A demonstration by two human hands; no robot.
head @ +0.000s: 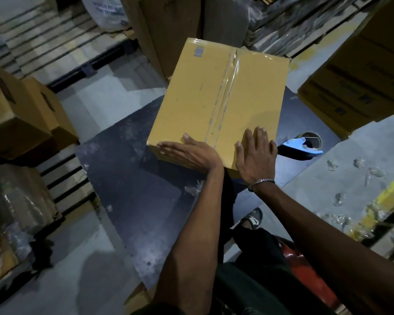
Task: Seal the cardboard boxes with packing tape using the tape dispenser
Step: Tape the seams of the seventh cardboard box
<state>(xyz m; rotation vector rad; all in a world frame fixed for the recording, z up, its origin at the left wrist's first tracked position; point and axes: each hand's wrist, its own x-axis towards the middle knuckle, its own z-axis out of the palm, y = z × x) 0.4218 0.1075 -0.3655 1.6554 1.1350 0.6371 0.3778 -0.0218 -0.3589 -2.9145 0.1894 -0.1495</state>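
A yellow-brown cardboard box (191, 96) stands on a dark table (127, 183), its flaps closed and a strip of clear tape (225, 89) running along the centre seam. My left hand (187, 152) lies flat with straight fingers on the box's near left corner. My right hand (256, 155) presses flat on the near right part of the top, a metal bracelet on its wrist. The tape dispenser (303, 146), black with a pale blue blade guard, lies on the table just right of the box, apart from both hands.
Stacked printed cartons (359, 87) stand at the right, brown boxes (21, 114) at the left, and tall cartons (168, 30) behind. Wooden pallets (43, 46) lie at the upper left. Scraps of tape (355, 169) litter the floor at the right. A sandalled foot (253, 218) shows below the table.
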